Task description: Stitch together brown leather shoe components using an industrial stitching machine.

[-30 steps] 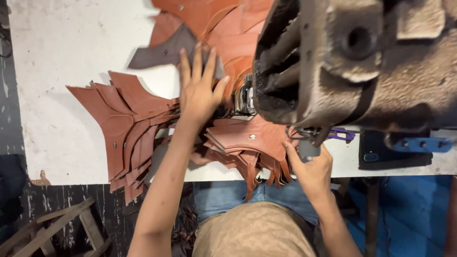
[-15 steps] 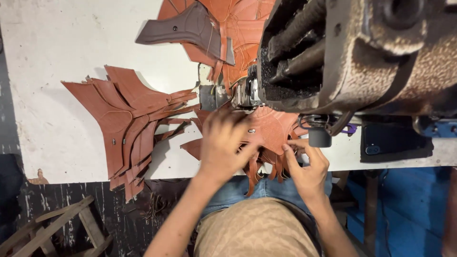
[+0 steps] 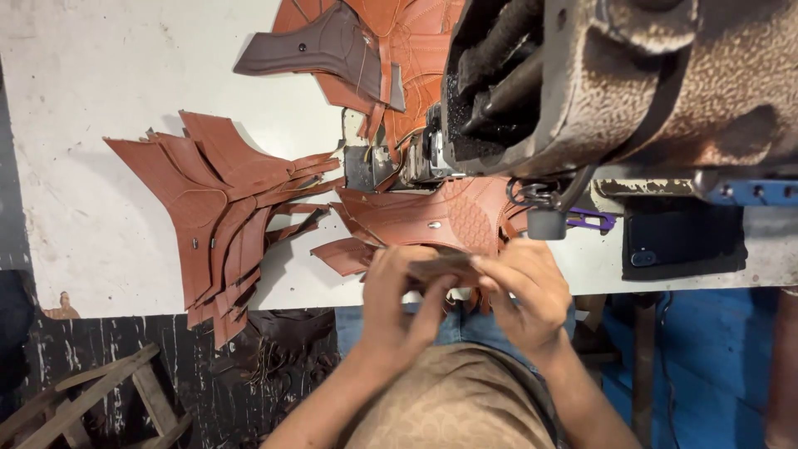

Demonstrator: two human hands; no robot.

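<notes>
My left hand [image 3: 401,301] and my right hand [image 3: 525,293] meet at the near edge of the white table [image 3: 100,75], both pinching a small brown leather piece [image 3: 439,268] between their fingertips. Just beyond the hands lies a stack of reddish-brown leather pieces [image 3: 432,218] in front of the sewing machine [image 3: 615,91]. The machine's needle area [image 3: 399,162] sits behind that stack.
A fanned pile of reddish-brown leather cutouts [image 3: 216,208] lies to the left, hanging over the table edge. Stitched leather with a grey-brown piece [image 3: 324,46] lies at the back. A dark phone [image 3: 682,241] and a purple tool [image 3: 592,221] are at right. Wooden slats [image 3: 108,391] lie on the floor.
My left hand came back from the far side of the needle area to the table's near edge. Both hands now hold a small leather piece together.
</notes>
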